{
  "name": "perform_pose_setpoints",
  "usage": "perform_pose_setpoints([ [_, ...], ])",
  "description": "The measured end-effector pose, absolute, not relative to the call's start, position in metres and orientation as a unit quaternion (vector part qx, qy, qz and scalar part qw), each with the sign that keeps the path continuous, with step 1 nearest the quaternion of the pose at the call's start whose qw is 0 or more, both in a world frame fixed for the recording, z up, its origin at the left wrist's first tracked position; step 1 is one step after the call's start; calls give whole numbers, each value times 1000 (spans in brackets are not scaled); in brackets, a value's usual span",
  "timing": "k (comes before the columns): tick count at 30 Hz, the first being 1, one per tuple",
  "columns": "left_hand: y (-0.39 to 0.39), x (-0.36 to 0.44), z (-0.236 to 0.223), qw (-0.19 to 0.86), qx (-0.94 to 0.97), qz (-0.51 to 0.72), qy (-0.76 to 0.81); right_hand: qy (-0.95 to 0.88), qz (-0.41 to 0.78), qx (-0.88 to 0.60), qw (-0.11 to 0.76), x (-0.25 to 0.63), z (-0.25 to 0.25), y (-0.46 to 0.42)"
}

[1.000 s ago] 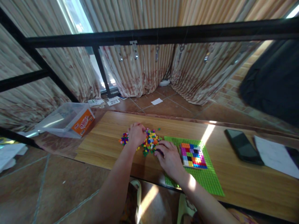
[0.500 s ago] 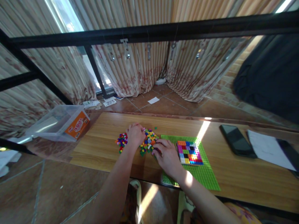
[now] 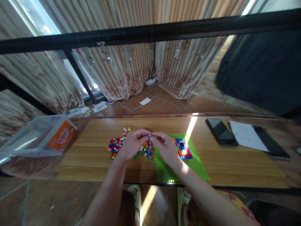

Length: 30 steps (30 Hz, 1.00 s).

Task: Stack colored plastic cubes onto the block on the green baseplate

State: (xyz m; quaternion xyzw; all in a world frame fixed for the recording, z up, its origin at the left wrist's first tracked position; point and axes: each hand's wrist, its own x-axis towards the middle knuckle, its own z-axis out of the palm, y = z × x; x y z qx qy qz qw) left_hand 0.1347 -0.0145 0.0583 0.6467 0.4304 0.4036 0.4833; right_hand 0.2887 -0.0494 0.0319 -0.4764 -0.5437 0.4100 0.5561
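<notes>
My left hand and my right hand meet over the loose bricks, fingertips pinched together. Between them is a small purple brick, partly covered by the fingers. Below and to the left spreads a pile of small coloured bricks, some of it hidden by my left hand. Under my right forearm lies a green baseplate. On it sits a square block of many-coloured bricks, its left part hidden behind my right hand.
A black phone lies at the right of the wooden table, beside a white paper and a dark flat object. A clear plastic box with an orange label stands at the left. A black rail crosses above.
My hands have come together and lifted off the pile, bringing a purple brick between the fingertips. The whole view has turned to the right.
</notes>
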Motion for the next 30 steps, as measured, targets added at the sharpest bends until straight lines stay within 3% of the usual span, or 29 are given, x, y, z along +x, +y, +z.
perform_pose_setpoints([
  [13, -20, 139, 63, 573, 576, 425, 398, -444, 551, -436, 556, 299, 44, -49],
  [17, -15, 128, 63, 570, 549, 441, 423, -546, 459, -499, 492, 297, 36, -52],
  [24, -13, 125, 61, 545, 563, 432, 446, -764, 236, -532, 278, 283, 29, -63],
  [30, -6, 112, 54, 477, 665, 328, 472, -734, 249, -534, 337, 292, 43, -67],
])
